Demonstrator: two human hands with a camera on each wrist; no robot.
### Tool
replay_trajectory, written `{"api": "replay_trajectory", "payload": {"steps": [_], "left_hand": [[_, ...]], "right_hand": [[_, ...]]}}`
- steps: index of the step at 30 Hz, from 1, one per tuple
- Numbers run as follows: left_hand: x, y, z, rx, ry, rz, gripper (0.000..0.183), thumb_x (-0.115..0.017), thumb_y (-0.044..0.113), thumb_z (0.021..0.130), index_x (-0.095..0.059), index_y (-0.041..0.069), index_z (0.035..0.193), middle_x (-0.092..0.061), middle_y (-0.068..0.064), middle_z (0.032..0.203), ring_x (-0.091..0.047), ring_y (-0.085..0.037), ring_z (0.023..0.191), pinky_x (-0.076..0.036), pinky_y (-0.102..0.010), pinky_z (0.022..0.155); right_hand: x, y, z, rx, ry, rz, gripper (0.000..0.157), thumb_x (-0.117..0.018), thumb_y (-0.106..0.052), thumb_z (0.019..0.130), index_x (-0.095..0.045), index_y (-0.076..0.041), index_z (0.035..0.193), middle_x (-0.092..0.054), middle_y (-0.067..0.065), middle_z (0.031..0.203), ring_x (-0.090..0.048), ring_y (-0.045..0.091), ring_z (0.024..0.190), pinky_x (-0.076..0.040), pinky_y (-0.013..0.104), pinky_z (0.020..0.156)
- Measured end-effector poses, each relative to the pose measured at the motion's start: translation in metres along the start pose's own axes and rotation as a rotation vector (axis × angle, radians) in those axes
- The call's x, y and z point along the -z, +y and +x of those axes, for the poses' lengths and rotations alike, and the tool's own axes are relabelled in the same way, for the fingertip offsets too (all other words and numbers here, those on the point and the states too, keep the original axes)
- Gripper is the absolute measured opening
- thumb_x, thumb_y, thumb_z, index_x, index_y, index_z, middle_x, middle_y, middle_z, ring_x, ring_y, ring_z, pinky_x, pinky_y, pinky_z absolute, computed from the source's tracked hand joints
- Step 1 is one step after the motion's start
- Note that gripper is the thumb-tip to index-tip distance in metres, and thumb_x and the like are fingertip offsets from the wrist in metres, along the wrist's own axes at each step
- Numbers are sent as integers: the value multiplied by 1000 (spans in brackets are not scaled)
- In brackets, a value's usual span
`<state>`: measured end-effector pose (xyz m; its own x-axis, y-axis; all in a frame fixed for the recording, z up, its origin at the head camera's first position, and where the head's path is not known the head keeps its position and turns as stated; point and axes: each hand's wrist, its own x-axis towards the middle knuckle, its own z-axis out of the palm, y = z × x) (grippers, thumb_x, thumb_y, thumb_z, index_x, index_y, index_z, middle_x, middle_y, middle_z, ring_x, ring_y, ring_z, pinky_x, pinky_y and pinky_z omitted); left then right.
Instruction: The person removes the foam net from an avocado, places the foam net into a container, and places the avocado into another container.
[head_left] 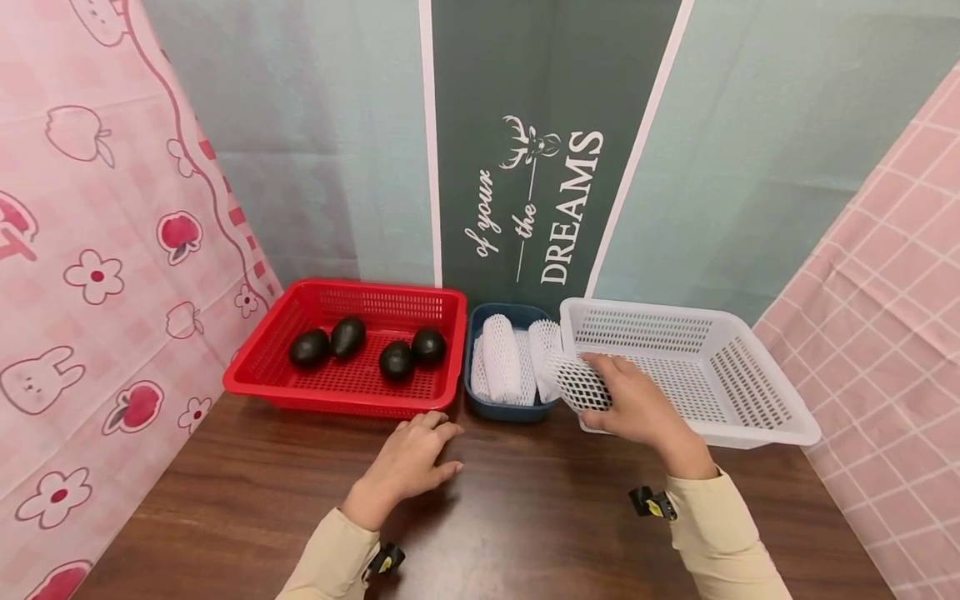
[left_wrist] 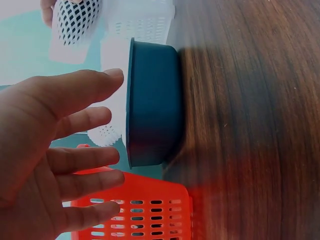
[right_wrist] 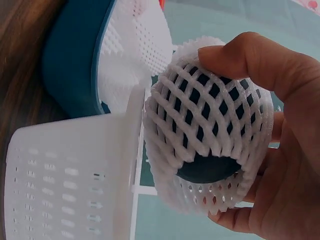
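My right hand [head_left: 633,400] grips a dark avocado [right_wrist: 210,168] wrapped in a white foam net sleeve [right_wrist: 210,110]. It holds the wrapped fruit over the left rim of the white basket [head_left: 780,429]. My left hand [head_left: 411,454] holds nothing and hovers in front of the red basket [head_left: 330,402], its fingers relaxed and spread in the left wrist view. Between the two baskets, a blue bin [head_left: 510,412] contains several white foam net sleeves [head_left: 501,358]. Several bare avocados [head_left: 347,337] lie inside the red basket.
The brown wooden table [head_left: 525,517] extends in front of the containers. Behind them hangs a green curtain [head_left: 337,150] with printed lettering. Pink patterned cloths bound the left [head_left: 97,317] and right sides.
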<state>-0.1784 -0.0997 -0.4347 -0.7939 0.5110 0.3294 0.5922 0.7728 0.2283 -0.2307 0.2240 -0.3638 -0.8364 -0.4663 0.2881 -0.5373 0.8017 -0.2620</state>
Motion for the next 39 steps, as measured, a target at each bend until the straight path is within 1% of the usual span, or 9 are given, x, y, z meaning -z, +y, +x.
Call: {"api": "replay_trajectory", "payload": {"steps": [5,8,14,20,26,30,34,39], "left_hand": [[0,-2,-4,-26,37,-4,40,-78,29,71,-67,7,102,-57,-13,101,-56,-29,91,-45,-45,71],[1,-5,-6,-18,43,-13,39,-78,28,70,-67,8,102,-57,-12,99,-56,-29,89,-45,-44,70],[3,-9,-9,19,21,3,37,-77,27,72,-67,9,103,-57,-9,99,-56,-27,89,-45,-42,70],[4,-13,-13,40,0,4,38,-77,28,73,-67,9,104,-57,-8,98,-56,-27,89,-45,-42,70],[7,-17,-16,48,12,0,38,-77,28,72,-67,9,103,-57,-8,96,-57,-28,87,-45,-43,68],[7,-20,-19,54,25,3,37,-78,26,71,-67,8,101,-57,-7,94,-57,-28,85,-46,-43,67],[7,-22,-23,60,22,4,37,-78,26,71,-67,7,101,-57,-7,94,-58,-27,85,-46,-43,68],[8,-26,-27,85,15,1,37,-78,26,71,-67,8,101,-58,-7,96,-58,-27,87,-46,-44,70]], "right_hand": [[-2,-7,1,10,-6,6,80,-79,-24,62,-45,0,130,-53,22,120,-50,37,106,-39,52,87],[-4,-11,1,24,-5,16,80,-80,-24,61,-46,0,130,-54,21,120,-50,36,107,-40,52,86],[-9,-19,3,54,-7,47,78,-80,-23,60,-49,-2,128,-56,18,117,-52,32,103,-41,48,86],[-16,-26,3,87,-9,25,73,-79,-24,59,-52,-4,123,-57,15,109,-54,30,97,-43,46,81],[-20,-33,3,130,-20,27,71,-81,-26,59,-54,-4,122,-57,14,110,-54,30,99,-43,45,82],[-25,-37,3,139,-38,31,70,-80,-26,60,-54,-5,122,-57,13,109,-55,29,98,-43,44,82],[-32,-39,3,145,-53,30,70,-79,-26,60,-54,-6,122,-57,12,108,-55,29,97,-44,44,82],[-40,-41,2,175,-40,28,69,-80,-25,59,-54,-6,121,-57,11,106,-55,28,96,-44,44,81]]}}
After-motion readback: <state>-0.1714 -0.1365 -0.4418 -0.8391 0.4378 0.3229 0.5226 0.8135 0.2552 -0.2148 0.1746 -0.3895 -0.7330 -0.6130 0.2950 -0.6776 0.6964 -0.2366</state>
